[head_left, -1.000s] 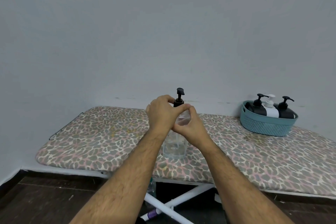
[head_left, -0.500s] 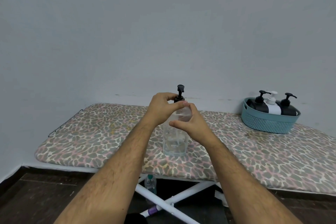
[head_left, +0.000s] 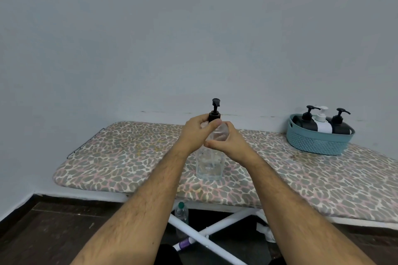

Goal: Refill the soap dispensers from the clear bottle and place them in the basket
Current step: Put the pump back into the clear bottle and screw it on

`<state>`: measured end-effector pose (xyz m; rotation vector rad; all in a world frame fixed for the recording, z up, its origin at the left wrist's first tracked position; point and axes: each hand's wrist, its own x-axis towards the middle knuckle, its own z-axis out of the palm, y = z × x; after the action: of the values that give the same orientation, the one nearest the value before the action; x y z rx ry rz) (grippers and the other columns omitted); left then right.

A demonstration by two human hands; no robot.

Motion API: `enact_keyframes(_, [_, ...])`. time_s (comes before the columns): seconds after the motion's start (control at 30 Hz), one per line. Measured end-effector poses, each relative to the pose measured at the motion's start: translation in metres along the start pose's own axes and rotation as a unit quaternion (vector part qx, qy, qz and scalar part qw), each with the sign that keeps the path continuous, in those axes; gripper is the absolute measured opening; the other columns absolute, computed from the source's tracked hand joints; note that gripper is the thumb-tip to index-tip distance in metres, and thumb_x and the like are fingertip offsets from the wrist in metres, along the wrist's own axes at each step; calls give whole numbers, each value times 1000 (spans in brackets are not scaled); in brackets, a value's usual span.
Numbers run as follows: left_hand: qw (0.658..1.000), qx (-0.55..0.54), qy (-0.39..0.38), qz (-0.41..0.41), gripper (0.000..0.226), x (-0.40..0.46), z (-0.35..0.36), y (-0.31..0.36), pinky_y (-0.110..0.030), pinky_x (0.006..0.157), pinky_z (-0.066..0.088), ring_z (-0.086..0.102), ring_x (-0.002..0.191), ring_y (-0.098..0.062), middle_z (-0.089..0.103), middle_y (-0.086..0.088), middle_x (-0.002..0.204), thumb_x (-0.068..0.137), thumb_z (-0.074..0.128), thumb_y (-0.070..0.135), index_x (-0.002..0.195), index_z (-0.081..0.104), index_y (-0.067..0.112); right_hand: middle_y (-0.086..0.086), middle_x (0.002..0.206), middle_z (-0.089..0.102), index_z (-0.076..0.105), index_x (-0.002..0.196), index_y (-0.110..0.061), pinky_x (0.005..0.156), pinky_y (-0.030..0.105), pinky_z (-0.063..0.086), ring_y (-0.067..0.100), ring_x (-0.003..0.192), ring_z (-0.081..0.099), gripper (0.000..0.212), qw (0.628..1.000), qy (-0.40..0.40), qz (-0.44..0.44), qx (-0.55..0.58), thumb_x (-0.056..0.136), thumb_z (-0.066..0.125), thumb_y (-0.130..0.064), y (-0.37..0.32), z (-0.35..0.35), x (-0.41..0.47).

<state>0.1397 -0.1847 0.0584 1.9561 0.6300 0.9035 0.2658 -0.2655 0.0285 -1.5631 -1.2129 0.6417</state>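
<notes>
A clear square bottle (head_left: 209, 165) with a black pump top (head_left: 215, 109) stands upright at the middle of the ironing board (head_left: 120, 157). My left hand (head_left: 197, 133) pinches the black pump collar with thumb and fingers. My right hand (head_left: 228, 143) grips the bottle's shoulder from the right. A teal basket (head_left: 316, 142) sits at the board's far right. It holds two black soap dispensers (head_left: 305, 121) (head_left: 339, 123) and a white soap dispenser (head_left: 322, 123) between them.
The board has a leopard-print cover and white crossed legs (head_left: 206, 232). A small plastic water bottle (head_left: 181, 214) stands on the dark floor under it. A pale wall runs close behind the board.
My left fingers have shifted round the pump collar, as in a twist. The right hand has slid slightly lower on the bottle. The bottle stays in place.
</notes>
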Motion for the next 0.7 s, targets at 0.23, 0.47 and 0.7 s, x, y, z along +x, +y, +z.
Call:
enact_keyframes(0.23, [996,-63,-12,-66,82,-31,-2,-23,-40,109,42,50,129,-6,52,9,143,77,46,81,140,48,29,-2,120,58,40,131,-29,84,32,53,12,105,61,73,998,-6,16,-67,75,82,-48,20,5,-6])
enact_keyframes(0.47, [991,-39,-57,-112,84,-44,-11,-65,-39,94,56,62,116,-11,60,5,134,71,78,59,142,48,27,-1,112,65,48,134,-24,72,27,57,10,92,67,63,995,-20,58,-85,80,82,-24,55,7,-22])
enact_keyframes(0.7, [989,-90,-33,-115,65,-23,10,-81,-27,86,57,64,109,-8,63,2,126,83,77,9,140,49,24,0,108,65,52,126,-24,79,39,61,17,93,69,57,996,37,61,-45,79,83,-20,65,-4,-8])
